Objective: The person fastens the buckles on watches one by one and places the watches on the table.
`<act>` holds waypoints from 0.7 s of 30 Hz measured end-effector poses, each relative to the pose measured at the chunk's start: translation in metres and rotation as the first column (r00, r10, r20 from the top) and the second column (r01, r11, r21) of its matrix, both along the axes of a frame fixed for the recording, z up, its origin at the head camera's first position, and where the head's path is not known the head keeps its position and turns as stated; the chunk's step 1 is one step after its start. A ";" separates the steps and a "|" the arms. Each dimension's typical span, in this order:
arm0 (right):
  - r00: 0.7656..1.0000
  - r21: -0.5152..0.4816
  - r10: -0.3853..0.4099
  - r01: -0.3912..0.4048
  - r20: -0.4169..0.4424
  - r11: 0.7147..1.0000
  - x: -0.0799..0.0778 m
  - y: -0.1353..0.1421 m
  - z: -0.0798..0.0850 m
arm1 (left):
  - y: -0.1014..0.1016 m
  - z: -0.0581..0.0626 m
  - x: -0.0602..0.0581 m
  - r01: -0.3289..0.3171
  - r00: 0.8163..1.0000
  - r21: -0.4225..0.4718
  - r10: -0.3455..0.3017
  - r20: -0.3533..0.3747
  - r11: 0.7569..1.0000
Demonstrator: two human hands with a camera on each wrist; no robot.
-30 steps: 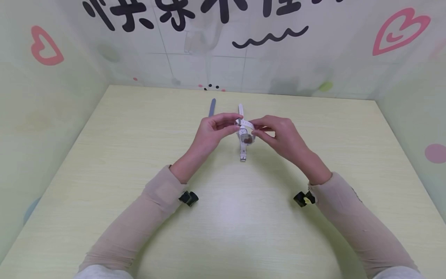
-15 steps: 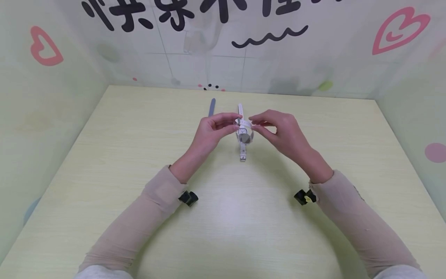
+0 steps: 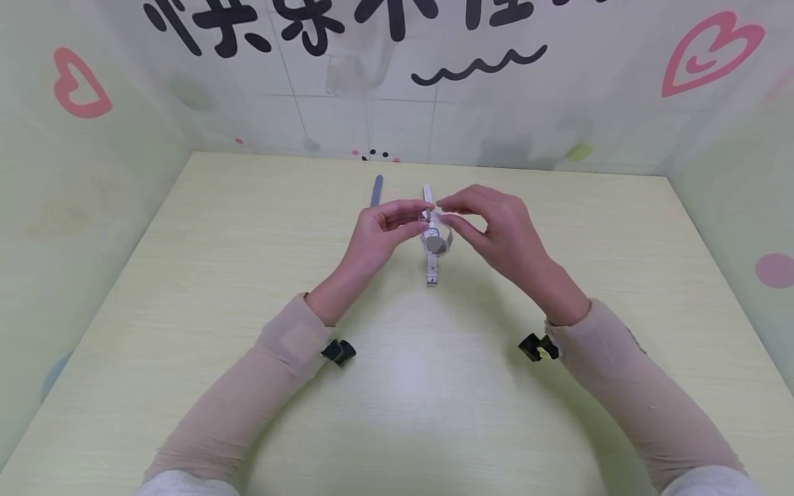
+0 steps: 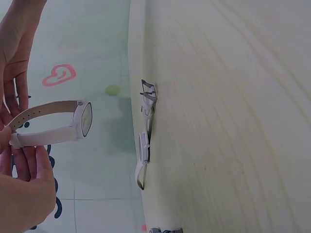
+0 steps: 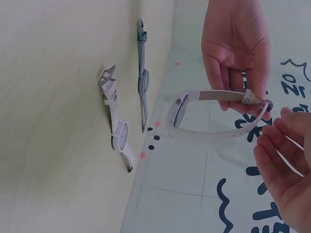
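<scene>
My left hand (image 3: 375,238) pinches a white wristwatch (image 4: 48,136) at the buckle end of its strap, above the table. The watch is bent into a loop, and its round face (image 4: 86,119) points away from the fingers. In the right wrist view the free strap end (image 5: 260,119) meets the buckle (image 5: 267,105); whether it passes through I cannot tell. My right hand (image 3: 496,220) is beside this end, thumb and fingers apart, with nothing visibly held. Beneath, a second white wristwatch (image 5: 119,133) lies stretched out on the table.
A blue-grey wristwatch (image 5: 143,80) lies to the left of the white one, partly behind my left hand in the head view. The pale wooden table (image 3: 403,413) ends at a printed back wall (image 3: 527,117) and side walls.
My right hand has moved slightly left and up, toward the left hand, and its fingers have left the strap end. The held watch has turned a little. My left hand has barely moved.
</scene>
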State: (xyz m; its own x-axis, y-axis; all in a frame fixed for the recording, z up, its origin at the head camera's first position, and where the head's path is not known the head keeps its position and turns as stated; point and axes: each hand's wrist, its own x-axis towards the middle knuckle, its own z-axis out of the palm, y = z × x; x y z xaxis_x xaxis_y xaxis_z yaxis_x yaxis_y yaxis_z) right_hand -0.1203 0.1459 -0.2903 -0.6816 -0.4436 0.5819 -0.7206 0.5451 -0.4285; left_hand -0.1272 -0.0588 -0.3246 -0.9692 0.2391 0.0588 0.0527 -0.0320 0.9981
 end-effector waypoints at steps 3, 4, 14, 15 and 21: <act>0.999 -0.003 0.016 -0.016 -0.035 1.000 0.001 -0.002 0.001 | 0.002 0.000 0.000 -0.001 1.000 -0.011 0.001 0.008 1.000; 0.999 -0.002 0.019 -0.019 -0.043 1.000 0.001 -0.002 0.002 | 0.002 0.000 0.000 -0.002 1.000 -0.012 0.002 0.012 1.000; 0.996 0.032 -0.003 0.006 -0.087 0.999 0.002 -0.007 0.002 | 0.008 0.000 0.001 -0.032 0.998 -0.042 0.029 -0.063 0.999; 0.996 0.041 -0.009 0.013 -0.094 0.999 0.002 -0.008 0.002 | 0.009 0.000 0.002 -0.038 0.996 -0.048 0.035 -0.078 0.998; 0.989 0.058 -0.058 0.067 -0.134 0.996 0.004 -0.011 0.002 | 0.014 0.005 0.009 -0.075 0.987 -0.092 0.061 -0.151 0.993</act>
State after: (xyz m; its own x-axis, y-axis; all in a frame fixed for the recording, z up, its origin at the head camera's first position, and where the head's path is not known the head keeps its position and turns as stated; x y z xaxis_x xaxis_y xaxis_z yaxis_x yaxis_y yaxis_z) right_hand -0.1160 0.1346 -0.2881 -0.6285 -0.4406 0.6410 -0.7321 0.6134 -0.2962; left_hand -0.1177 -0.0450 -0.3201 -0.9657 0.1847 0.1824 0.1985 0.0730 0.9774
